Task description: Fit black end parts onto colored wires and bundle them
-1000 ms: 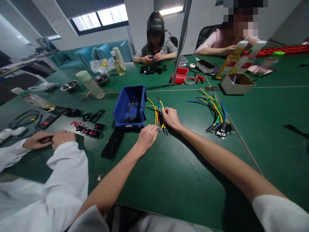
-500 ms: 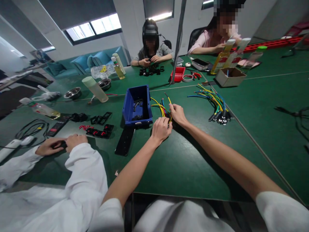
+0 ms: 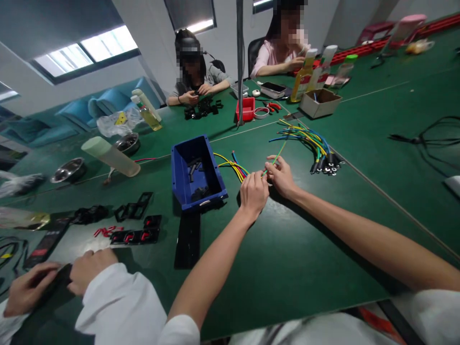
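My left hand (image 3: 253, 192) is closed over the ends of a small bunch of yellow, red and blue wires (image 3: 232, 166) lying beside a blue bin (image 3: 196, 172). My right hand (image 3: 281, 175) pinches a green wire (image 3: 275, 157) that rises up and to the right from the fingers. Both hands touch each other over the green table (image 3: 273, 254). The bin holds a few small black parts.
A larger bundle of coloured wires with black ends (image 3: 316, 148) lies to the right. A black strip (image 3: 187, 239) and black and red parts (image 3: 132, 232) lie left. A neighbour's hands (image 3: 53, 278) work at bottom left. Two people sit across. A metal pole (image 3: 239, 62) stands behind.
The camera has swung, shifting the scene left. My right hand has lifted a green wire out of the small bunch; my left hand stays on the wire ends.
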### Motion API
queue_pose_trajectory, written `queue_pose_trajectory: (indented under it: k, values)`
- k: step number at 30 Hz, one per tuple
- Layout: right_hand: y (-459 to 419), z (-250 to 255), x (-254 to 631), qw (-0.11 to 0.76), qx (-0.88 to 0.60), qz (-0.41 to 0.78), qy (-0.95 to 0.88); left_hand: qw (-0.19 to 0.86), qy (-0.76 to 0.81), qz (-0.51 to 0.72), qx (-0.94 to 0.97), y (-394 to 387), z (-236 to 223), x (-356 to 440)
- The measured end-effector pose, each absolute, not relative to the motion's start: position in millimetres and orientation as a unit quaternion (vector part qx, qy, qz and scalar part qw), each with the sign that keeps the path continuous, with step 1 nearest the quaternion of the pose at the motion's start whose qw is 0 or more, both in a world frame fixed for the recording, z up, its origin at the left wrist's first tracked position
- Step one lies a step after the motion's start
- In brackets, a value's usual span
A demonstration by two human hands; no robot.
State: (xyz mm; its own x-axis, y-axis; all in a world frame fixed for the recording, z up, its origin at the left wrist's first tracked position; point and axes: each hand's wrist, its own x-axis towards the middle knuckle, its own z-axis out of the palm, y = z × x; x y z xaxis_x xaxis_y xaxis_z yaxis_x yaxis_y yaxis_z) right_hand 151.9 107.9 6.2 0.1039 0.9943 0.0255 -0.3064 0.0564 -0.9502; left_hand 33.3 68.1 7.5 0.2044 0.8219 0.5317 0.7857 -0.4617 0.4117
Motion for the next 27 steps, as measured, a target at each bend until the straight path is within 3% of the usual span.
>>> queue_pose_trajectory:
  k: [9, 22, 27]
  values:
    - [103.7, 8.6, 148.1, 0.629, -0.441, 0.496, -0.405, 0.108, 0.538, 0.396, 0.736, 72.3, 5.0, 28.2]
    - [83.7, 14.7, 148.4, 0.517, -0.369, 0.576, -0.515, 0.003, 0.574, 0.381, 0.725, 40.4, 9.9, 27.8]
    - [59.9, 18.0, 154.8, 0.529, -0.370, 0.570, -0.509, -0.051, 0.618, 0.437, 0.652, 27.7, 28.9, 2.0]
